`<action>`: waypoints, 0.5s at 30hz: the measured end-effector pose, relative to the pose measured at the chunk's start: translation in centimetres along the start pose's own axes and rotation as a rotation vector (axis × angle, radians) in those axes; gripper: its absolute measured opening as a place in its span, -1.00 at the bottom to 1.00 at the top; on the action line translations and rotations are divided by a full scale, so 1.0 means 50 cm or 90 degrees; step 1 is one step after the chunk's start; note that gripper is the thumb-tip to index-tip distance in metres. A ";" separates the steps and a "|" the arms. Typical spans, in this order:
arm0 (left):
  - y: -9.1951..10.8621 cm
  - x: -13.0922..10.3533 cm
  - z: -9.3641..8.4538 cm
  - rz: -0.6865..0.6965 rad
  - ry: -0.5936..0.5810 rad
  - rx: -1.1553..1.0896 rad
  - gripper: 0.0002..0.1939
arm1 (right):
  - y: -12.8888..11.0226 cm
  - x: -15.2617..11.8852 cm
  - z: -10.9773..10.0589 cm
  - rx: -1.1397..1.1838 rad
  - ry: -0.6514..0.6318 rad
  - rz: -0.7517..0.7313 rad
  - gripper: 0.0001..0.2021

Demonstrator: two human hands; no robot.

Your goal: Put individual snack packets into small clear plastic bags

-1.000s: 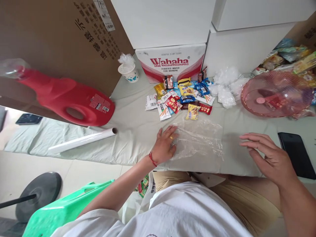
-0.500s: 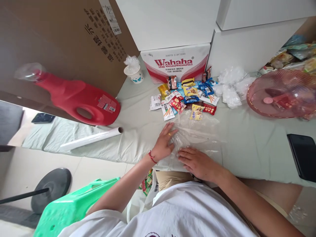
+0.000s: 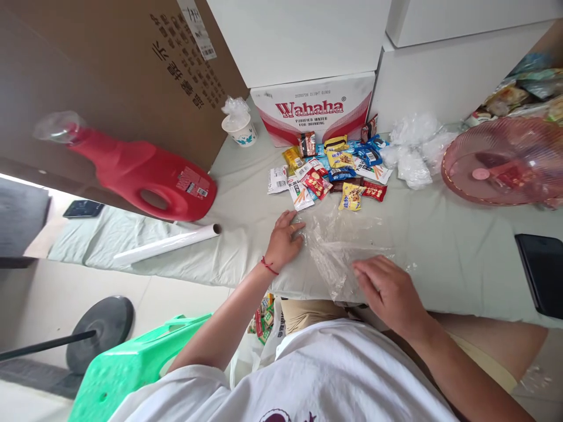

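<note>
Clear plastic film (image 3: 334, 252) lies crumpled on the pale green cloth (image 3: 241, 234) in front of me. My left hand (image 3: 285, 240) rests open at the film's left edge, fingers spread, a red string round the wrist. Over the film's right part, my right hand (image 3: 389, 287) has its fingers pinched together at the film; the fingertips' hold is too small to make out. Just beyond the film is a pile of small wrapped snacks, with a yellow packet (image 3: 351, 196) nearest, a red packet (image 3: 316, 184) and a white packet (image 3: 277, 180).
A red jug (image 3: 153, 179) and a white roll (image 3: 167, 245) lie left. A paper cup (image 3: 240, 129) and a Wahaha box (image 3: 314, 108) stand behind. Crumpled clear plastic (image 3: 413, 149), a pink dish (image 3: 461, 176) and a black phone (image 3: 543, 272) are right. A green stool (image 3: 127, 363) stands below.
My right hand has moved right, lifted somewhat and closed its fingers. My left hand has shifted slightly left. The film has bunched into a diagonal fold between them.
</note>
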State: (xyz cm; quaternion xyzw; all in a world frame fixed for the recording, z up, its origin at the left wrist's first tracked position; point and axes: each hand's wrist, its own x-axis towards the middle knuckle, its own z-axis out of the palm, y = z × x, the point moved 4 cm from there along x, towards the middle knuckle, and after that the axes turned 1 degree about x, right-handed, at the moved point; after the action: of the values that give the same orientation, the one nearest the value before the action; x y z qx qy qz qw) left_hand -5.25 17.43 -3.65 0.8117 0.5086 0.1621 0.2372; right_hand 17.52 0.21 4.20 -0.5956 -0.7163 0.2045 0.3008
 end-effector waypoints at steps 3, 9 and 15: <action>0.014 -0.009 0.001 -0.007 0.014 0.014 -0.58 | 0.001 0.040 0.008 -0.160 -0.099 0.139 -0.57; 0.031 -0.017 -0.009 -0.063 0.003 0.052 -0.55 | -0.026 0.037 0.077 -0.199 -0.318 0.160 -0.74; 0.050 -0.009 -0.018 -0.159 -0.063 -0.039 -0.58 | -0.050 0.032 0.037 -0.109 -0.063 -0.010 -0.88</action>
State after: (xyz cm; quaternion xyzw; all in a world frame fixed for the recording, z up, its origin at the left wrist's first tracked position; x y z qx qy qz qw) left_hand -4.03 16.29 -1.55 0.7415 0.5882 0.1068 0.3047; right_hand 14.27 1.36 4.75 -0.6026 -0.7499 0.1692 0.2143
